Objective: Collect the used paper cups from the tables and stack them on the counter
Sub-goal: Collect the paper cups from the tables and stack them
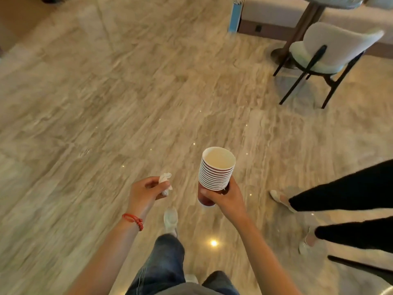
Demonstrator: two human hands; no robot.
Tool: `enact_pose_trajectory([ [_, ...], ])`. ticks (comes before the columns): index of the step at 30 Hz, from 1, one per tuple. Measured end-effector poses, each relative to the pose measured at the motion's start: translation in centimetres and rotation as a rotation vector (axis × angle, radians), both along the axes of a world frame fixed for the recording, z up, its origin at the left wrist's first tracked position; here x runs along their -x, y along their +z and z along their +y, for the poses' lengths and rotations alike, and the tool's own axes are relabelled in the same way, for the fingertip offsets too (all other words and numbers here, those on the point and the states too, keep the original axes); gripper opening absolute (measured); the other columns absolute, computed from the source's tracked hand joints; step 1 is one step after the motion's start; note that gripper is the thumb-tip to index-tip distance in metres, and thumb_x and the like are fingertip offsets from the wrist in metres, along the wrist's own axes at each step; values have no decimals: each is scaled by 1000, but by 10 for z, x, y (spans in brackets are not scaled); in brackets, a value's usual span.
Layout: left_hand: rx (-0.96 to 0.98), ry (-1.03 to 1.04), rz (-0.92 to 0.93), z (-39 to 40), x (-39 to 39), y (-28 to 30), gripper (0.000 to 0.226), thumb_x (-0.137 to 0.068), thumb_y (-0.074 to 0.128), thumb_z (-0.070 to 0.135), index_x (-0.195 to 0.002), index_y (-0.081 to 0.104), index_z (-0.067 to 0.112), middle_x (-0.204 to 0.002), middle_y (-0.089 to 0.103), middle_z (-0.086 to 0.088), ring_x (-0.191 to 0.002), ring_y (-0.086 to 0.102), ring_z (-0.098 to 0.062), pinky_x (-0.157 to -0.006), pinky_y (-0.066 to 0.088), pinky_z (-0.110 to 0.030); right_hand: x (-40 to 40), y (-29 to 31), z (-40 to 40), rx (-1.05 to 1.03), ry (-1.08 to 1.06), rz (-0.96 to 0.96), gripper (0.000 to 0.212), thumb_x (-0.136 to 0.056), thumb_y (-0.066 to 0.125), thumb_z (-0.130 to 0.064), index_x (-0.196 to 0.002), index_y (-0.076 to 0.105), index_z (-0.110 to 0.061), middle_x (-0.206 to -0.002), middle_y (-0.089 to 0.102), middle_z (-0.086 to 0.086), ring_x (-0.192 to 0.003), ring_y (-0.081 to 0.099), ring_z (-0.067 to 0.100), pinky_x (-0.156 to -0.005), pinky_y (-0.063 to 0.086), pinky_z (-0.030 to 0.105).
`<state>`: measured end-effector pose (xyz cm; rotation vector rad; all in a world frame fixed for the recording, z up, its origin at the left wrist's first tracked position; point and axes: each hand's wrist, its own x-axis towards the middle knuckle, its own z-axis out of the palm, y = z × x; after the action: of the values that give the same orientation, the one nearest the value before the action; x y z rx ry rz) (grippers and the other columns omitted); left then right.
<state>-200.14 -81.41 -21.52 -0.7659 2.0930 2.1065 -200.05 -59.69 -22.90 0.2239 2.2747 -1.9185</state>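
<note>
**Red paper cups, nested and carried over a marble floor**

Red-walled with white rims, the stack of paper cups sits upright in the right hand, held out in front of the body above the floor and well away from any table or counter. The cups are nested one inside another, their rims forming a tight ladder of white rings, and the topmost cup shows a pale, bare interior. The right hand grips the stack low down, fingers and thumb curled round the bottom cup so that its red wall shows between them.

Just beside it, to the left and apart from the cups, the left hand pinches a crumpled white tissue between thumb and fingertips. A red cord bracelet circles that wrist.

Below the hands are the person's own blue jeans and a pale shoe stepping forward on the polished beige marble floor, which carries a bright reflected light spot near the feet.

At the right edge, another person's legs in black trousers and light shoes stand near. Farther off, at the upper right, a white upholstered chair on thin dark legs stands beside a table pedestal; the tabletop is mostly out of view.
</note>
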Motion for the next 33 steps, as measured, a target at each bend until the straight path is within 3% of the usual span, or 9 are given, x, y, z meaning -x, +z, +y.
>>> enact_pose_trajectory([
  [6, -34, -1, 36, -26, 179, -6, 5, -75, 72, 2, -80, 70, 4, -64, 67, -10, -61, 64, -17, -53, 54, -18, 167, -2, -29, 15, 12, -8, 50, -66, 84, -16, -103, 56, -35, -93, 69, -25, -87, 65, -5, -64, 49, 9],
  [9, -20, -21, 40, -43, 268, 3, 4, -76, 71, 3, -76, 71, 7, -65, 67, -10, -60, 64, -15, -54, 55, -18, 252, 7, -46, 15, -4, -7, 46, -68, 82, -11, -99, 58, -33, -91, 69, -26, -85, 65, -6, -63, 48, 7],
  [14, 18, -42, 45, -64, 400, 10, 4, -76, 72, 4, -77, 70, 8, -66, 68, -7, -54, 65, -6, -54, 55, -18, 376, 10, -62, 26, -61, -23, 46, -67, 83, -12, -104, 58, -24, -87, 71, -16, -84, 65, -6, -63, 49, 9],
  [18, 9, -76, 15, -62, 489, 2, 6, -76, 72, 6, -74, 71, 11, -67, 68, -8, -60, 65, -13, -55, 55, -17, 464, -2, -59, 12, -104, -43, 45, -67, 84, -14, -99, 57, -32, -84, 70, -24, -81, 65, -8, -60, 48, 7],
  [22, 13, -98, 25, -57, 590, -9, 3, -77, 71, 3, -76, 71, 6, -68, 67, -13, -63, 64, -17, -57, 56, -19, 565, -15, -54, 21, -93, -34, 49, -68, 83, -14, -109, 57, -23, -93, 70, -19, -87, 66, -1, -64, 50, 11],
  [29, -29, -99, 84, -44, 786, 12, 15, -78, 68, 0, -63, 69, 7, -57, 68, -4, -60, 65, -14, -62, 57, -22, 772, 0, -37, 23, -46, -7, 52, -69, 82, -17, -114, 58, -15, -95, 72, -9, -90, 67, 4, -69, 52, 15],
  [33, -33, -74, 98, -45, 883, 18, 20, -78, 69, 0, -58, 68, 8, -59, 68, -5, -69, 68, -10, -64, 57, -22, 876, 11, -34, 33, -56, -10, 47, -69, 82, -15, -109, 59, -16, -93, 72, -8, -89, 68, 4, -70, 54, 17],
])
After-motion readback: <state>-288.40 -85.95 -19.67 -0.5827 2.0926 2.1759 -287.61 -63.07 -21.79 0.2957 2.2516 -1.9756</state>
